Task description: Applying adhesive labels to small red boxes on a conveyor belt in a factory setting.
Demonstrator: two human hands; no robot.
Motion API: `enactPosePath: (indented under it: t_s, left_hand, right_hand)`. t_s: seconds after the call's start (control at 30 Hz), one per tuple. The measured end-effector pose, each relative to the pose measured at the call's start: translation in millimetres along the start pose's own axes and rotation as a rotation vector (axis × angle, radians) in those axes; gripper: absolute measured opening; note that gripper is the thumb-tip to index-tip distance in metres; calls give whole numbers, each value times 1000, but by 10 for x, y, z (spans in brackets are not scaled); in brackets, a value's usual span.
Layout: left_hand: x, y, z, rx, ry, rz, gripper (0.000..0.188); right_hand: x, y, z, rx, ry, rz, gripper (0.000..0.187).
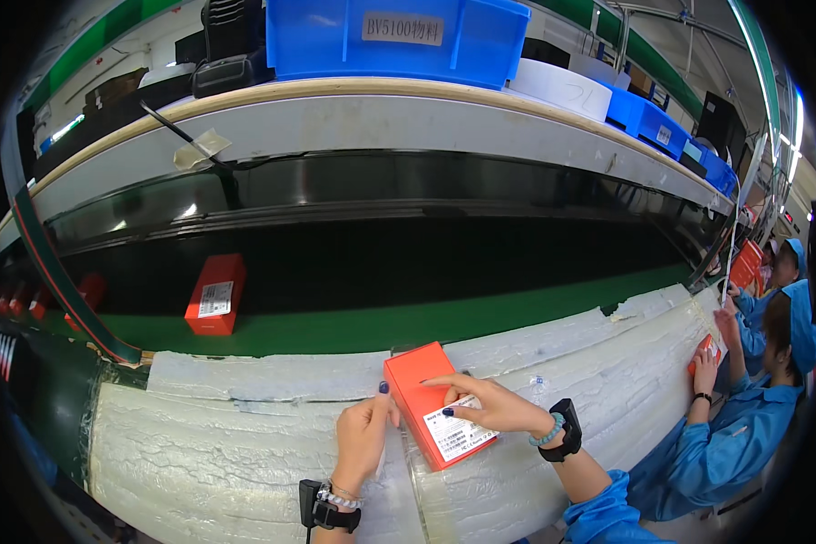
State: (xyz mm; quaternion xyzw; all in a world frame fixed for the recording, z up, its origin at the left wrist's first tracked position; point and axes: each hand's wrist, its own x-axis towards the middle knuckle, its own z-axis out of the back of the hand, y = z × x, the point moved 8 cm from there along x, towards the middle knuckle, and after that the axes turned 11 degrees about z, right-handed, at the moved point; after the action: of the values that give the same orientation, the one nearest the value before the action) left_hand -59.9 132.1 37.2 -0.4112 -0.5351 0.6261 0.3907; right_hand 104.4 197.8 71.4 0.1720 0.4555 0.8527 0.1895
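A red carton [417,381] with a white printed label [458,440] lies tilted on the wrapped bench top in front of me. My right hand [491,405] is over the carton, its index finger stretched across the red face and its thumb by the label's upper edge, the two apart. Beside the carton's left edge is my left hand [363,435], fingers curled in and thumb against them. What those fingers pinch, if anything, is too small to make out. Both wrists carry black bands and beads.
Past the bench runs a green conveyor belt [335,334]; another red carton [218,288] stands on it, with several more far left. A shelf [408,113] above holds a large blue bin [394,45]. At right, co-workers in blue clothing [712,449] sit along the bench, one holding a red box [705,354].
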Motion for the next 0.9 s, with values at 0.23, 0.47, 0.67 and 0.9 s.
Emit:
enactPosePath:
  t_s: [0.23, 0.47, 0.67, 0.9]
  left_hand:
    - [-63, -42, -185, 239, 234, 37, 39]
    - [-183, 205, -384, 383, 570, 282, 20]
    - [-188, 205, -411, 403, 591, 272, 16]
    - [-182, 197, -408, 374, 597, 270, 15]
  right_hand:
    - [27, 33, -25, -88, -3, 35, 54]
    - [21, 32, -39, -90, -7, 21, 54]
    - [38, 61, -37, -134, 11, 33, 53]
    - [32, 180, -113, -229, -29, 64, 49]
